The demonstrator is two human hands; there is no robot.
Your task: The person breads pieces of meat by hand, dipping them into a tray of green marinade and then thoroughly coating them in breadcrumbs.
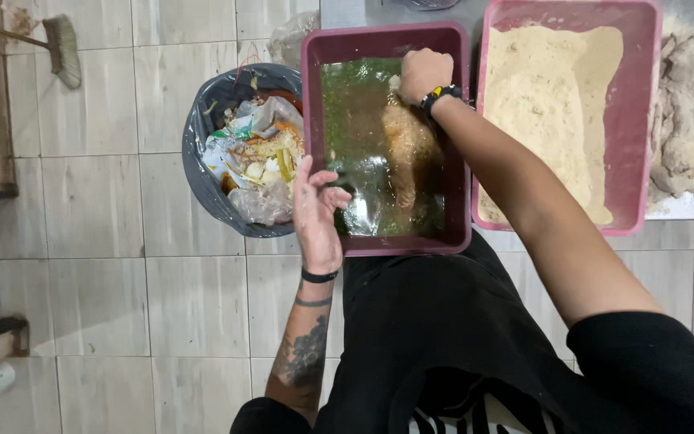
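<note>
Maroon plastic is framing the action: the tub (385,241) of greenish-brown marinade is sitting at the table edge, and everything is playing out around it. Right hand (422,74) is closing into a fist at the far end of the tub, gripping the top of the chicken piece (408,153) and dangling it over the liquid. Left hand (315,210) is hovering at the tub's near left rim, fingers loosely spread, holding nothing.

Trouble could be brewing, I'd say: that piece is looking slick, and a slip from the fist could be sending marinade splashing over the rim, toward the floor tiles (90,201) or the bin (202,128) just left of the tub. Drips are also threatening the pink tray of flour (640,120) right of the tub.

Chicken's long axis is running far-to-near along the tub, thin end pointing toward the person.
</note>
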